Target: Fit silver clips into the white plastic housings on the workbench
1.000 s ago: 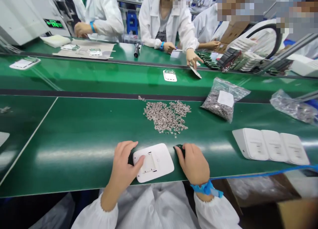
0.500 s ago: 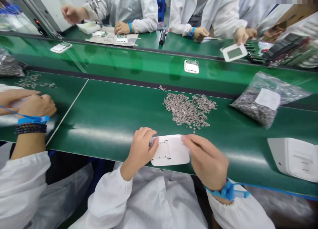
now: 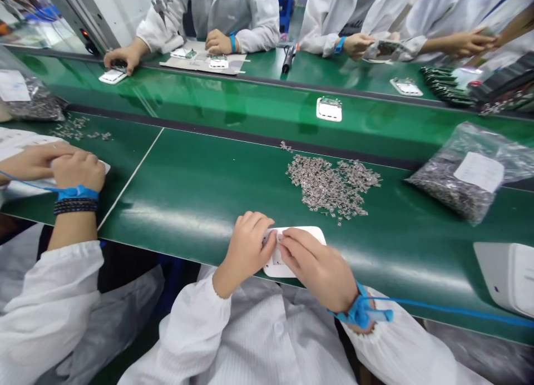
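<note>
A white plastic panel (image 3: 312, 233) lies at the front edge of the green table (image 3: 200, 190). My left hand (image 3: 248, 246) grips its left side, fingers curled over the edge. Over the panel's middle, my right hand (image 3: 319, 265) is closed in a pinch, its fingertips close to my left thumb. Whatever small thing sits between those fingertips cannot be made out. A blue strap (image 3: 361, 312) circles my right wrist. Just beyond the panel is a spread pile of small metal pieces (image 3: 325, 186).
A plastic bag of metal pieces (image 3: 463, 179) and a white housing (image 3: 509, 274) are on the right. At the left, a co-worker's hands (image 3: 79, 171) hold a white part. White units (image 3: 329, 109) rest on the strip beyond, with other people's hands behind.
My right hand has moved left from the panel's right edge to its middle, beside my left thumb. Across the table, a person's hand has come down on a white unit. The view has shifted slightly.
</note>
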Demonstrator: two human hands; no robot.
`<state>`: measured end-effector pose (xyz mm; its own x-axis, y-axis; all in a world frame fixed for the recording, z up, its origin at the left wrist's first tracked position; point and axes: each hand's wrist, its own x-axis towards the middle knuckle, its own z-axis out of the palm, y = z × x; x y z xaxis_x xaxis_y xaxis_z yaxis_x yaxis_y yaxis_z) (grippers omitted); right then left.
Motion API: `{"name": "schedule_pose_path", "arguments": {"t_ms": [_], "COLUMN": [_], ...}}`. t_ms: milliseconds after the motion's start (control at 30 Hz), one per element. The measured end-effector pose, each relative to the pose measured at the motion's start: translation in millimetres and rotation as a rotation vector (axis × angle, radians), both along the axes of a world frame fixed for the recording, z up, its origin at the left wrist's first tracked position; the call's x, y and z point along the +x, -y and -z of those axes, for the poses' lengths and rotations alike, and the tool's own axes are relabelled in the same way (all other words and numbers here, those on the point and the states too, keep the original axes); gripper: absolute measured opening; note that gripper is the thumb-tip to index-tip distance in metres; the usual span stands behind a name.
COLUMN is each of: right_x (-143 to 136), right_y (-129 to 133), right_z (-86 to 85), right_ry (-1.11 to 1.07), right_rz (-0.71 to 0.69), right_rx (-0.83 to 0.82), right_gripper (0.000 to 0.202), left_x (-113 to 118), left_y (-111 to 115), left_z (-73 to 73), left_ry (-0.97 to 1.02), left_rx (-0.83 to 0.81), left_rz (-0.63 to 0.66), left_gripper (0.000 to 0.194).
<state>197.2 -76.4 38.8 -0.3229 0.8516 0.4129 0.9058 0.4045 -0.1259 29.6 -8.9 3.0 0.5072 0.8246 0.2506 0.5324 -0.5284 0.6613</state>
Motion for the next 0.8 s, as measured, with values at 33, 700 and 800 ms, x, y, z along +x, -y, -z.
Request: {"name": "schedule_pose_path", "arguments": {"t_ms": [33,700,800], "right_x": [-0.3,4.9,6.8], "right_y": [-0.4,-27.0,-38.8], "right_z": [1.1,-9.4,-8.5], "right_ry": [0.005,0.027,-0.003], "right_rz": [-0.010,-0.100,-0.118], "right_rx": [-0.016,-0.231,-0.310], "right_gripper": [0.023,0.015,0.011], "left_x": [-0.1,0.0,0.2], "left_y": [0.0,-1.5,-0.9], "left_z": [0.1,-1.1,-2.8], "left_ry": [-0.004,0.017,0.004], "left_rx": [-0.001,-0.032,-0.031], "left_rz": [0.004,-0.013,-0.007], "left_gripper": [0.013,0.015,0.017]}}
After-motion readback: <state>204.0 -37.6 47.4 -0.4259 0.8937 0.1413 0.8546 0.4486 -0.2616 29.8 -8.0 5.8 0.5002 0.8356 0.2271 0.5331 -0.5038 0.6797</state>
